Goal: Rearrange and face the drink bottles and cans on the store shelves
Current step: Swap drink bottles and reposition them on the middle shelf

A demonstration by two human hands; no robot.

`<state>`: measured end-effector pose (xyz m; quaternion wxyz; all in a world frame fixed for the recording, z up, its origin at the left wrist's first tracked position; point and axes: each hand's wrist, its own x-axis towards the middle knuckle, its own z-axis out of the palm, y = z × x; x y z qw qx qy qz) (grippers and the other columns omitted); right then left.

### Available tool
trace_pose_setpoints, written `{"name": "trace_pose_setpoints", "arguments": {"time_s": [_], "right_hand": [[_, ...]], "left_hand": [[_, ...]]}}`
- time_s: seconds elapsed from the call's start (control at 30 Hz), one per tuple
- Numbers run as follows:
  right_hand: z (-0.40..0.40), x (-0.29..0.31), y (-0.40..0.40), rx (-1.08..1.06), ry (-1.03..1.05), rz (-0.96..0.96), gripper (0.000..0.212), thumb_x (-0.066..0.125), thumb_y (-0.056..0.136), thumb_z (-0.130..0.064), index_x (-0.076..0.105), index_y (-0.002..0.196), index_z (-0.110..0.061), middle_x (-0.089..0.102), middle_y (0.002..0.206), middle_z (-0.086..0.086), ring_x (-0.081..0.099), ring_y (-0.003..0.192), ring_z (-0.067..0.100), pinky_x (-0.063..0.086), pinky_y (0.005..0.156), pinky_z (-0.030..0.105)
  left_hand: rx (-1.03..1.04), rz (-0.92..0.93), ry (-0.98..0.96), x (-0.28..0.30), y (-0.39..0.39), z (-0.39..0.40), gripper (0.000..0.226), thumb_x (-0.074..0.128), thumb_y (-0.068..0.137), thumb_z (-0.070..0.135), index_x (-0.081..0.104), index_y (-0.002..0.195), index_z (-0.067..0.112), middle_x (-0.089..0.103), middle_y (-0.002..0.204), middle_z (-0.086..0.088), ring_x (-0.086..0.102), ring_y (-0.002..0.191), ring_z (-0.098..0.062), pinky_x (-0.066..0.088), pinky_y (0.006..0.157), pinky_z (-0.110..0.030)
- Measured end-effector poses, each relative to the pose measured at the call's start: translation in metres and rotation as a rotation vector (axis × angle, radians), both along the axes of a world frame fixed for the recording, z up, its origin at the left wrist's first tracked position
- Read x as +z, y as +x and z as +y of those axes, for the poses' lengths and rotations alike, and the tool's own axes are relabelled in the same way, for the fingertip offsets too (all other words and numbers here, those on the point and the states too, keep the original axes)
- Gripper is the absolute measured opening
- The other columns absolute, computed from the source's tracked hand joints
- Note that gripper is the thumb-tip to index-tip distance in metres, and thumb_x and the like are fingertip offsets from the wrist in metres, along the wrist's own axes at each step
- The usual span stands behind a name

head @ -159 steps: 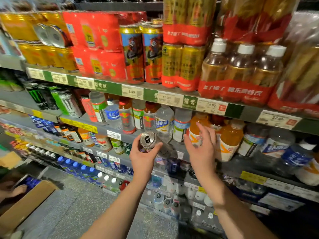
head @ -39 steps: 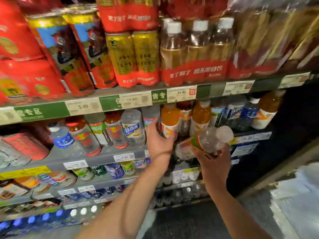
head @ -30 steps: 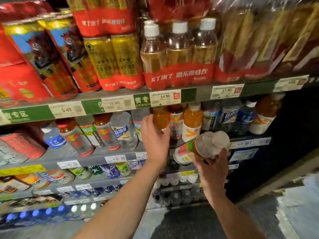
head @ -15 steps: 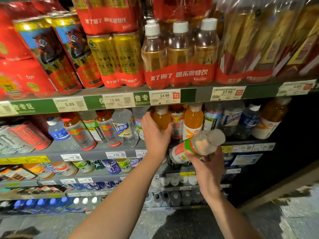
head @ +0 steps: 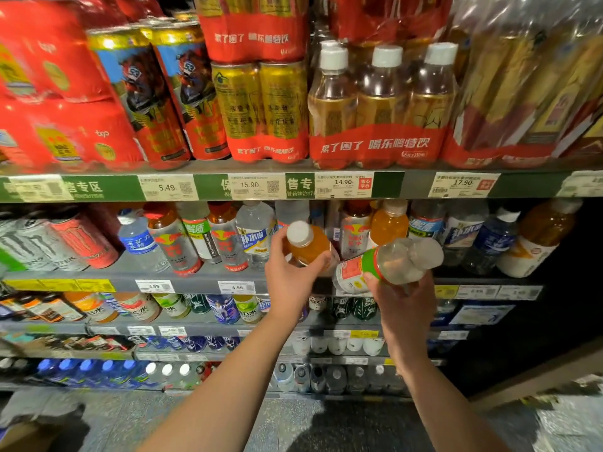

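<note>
two bare forearms, no sleeves or jewellery.

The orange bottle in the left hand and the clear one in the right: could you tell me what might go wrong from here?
The left hand grips the orange bottle tilted out from a tightly packed row; pushing it back could knock the neighbouring red-label bottle.

The right hand holds the clear bottle on its side from below, close to the orange one; the two could collide, or the clear bottle could slip.

With both hands full, neither is free to catch a fall.
</note>
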<state>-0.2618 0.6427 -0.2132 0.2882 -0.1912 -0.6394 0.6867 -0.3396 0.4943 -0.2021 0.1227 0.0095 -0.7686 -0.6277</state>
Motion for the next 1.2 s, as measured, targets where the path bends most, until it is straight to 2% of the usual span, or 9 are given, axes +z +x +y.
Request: {"name": "trace_pose_setpoints", "arguments": {"time_s": [0.27,0.33,0.4,0.47,0.5,0.6,0.7,0.9,1.2], "right_hand": [[-0.01,0.007,-0.025,-0.022,0.121,0.009,0.074,0.087,0.072,-0.007,0.05,0.135,-0.016,0.065,0.124,-0.001,0.065,0.107,0.0,0.053,0.083,0.013],[-0.015,0.008,-0.034,0.001,0.164,-0.008,0.069,0.086,0.072,-0.004,0.051,0.131,-0.012,0.065,0.118,-0.005,0.064,0.098,-0.008,0.047,0.078,0.003],[-0.022,0.006,-0.044,0.015,0.245,-0.046,0.062,0.089,0.07,-0.01,0.052,0.12,-0.015,0.063,0.112,-0.008,0.064,0.096,-0.003,0.042,0.074,-0.002],[-0.029,0.005,-0.055,0.035,0.323,-0.084,0.06,0.092,0.066,-0.022,0.052,0.11,-0.016,0.063,0.107,-0.005,0.064,0.098,0.014,0.048,0.08,0.006],[-0.032,0.004,-0.061,0.047,0.342,-0.091,0.062,0.093,0.064,-0.029,0.054,0.11,-0.016,0.064,0.108,-0.003,0.065,0.1,0.017,0.054,0.086,0.018],[-0.041,-0.001,-0.076,0.035,0.452,-0.094,0.075,0.089,0.061,-0.044,0.057,0.122,-0.014,0.066,0.116,0.003,0.064,0.107,0.02,0.056,0.092,0.042],[-0.048,-0.004,-0.09,0.017,0.534,-0.102,0.081,0.087,0.061,-0.044,0.056,0.129,-0.011,0.066,0.118,0.006,0.062,0.111,0.024,0.054,0.095,0.045],[-0.054,0.005,-0.1,0.008,0.633,-0.162,0.073,0.091,0.067,-0.035,0.051,0.122,-0.012,0.071,0.108,0.008,0.068,0.099,0.026,0.059,0.077,0.043],[-0.061,0.007,-0.08,-0.07,0.661,-0.105,0.077,0.086,0.074,-0.034,0.048,0.137,-0.011,0.051,0.129,0.008,0.052,0.12,0.028,0.051,0.097,0.045]], "left_hand": [[0.053,-0.01,0.194,0.004,0.012,-0.039,0.072,0.093,0.067,0.024,0.058,0.131,0.018,0.069,0.117,0.004,0.066,0.107,-0.009,0.055,0.092,-0.021],[0.077,-0.011,0.229,0.006,0.016,-0.05,0.069,0.092,0.069,0.021,0.059,0.129,0.017,0.07,0.115,-0.001,0.068,0.102,-0.007,0.056,0.085,-0.02],[0.081,-0.022,0.243,0.007,0.018,-0.06,0.064,0.09,0.071,0.014,0.059,0.127,0.018,0.07,0.112,0.0,0.067,0.095,0.003,0.053,0.076,-0.012],[0.083,-0.02,0.229,0.007,0.022,-0.069,0.062,0.089,0.072,0.011,0.059,0.125,0.018,0.07,0.109,0.002,0.067,0.089,0.008,0.051,0.072,-0.008],[0.087,-0.022,0.225,0.008,0.024,-0.072,0.061,0.089,0.072,0.011,0.06,0.125,0.016,0.071,0.108,0.001,0.067,0.087,0.008,0.05,0.071,-0.008],[0.106,-0.023,0.232,0.008,0.025,-0.083,0.062,0.089,0.072,0.012,0.06,0.127,0.012,0.071,0.11,-0.002,0.068,0.09,0.004,0.05,0.072,-0.007],[0.122,-0.021,0.209,0.008,0.025,-0.09,0.069,0.091,0.069,0.022,0.06,0.13,0.017,0.072,0.112,0.001,0.069,0.099,-0.005,0.052,0.077,-0.011],[0.124,-0.04,0.168,0.006,0.023,-0.089,0.069,0.093,0.067,0.026,0.061,0.128,0.022,0.071,0.111,0.006,0.067,0.105,-0.01,0.055,0.085,-0.021],[0.114,-0.026,0.199,0.007,0.026,-0.077,0.061,0.092,0.069,0.021,0.063,0.123,0.021,0.073,0.107,0.003,0.069,0.101,-0.009,0.053,0.078,-0.013]]}}
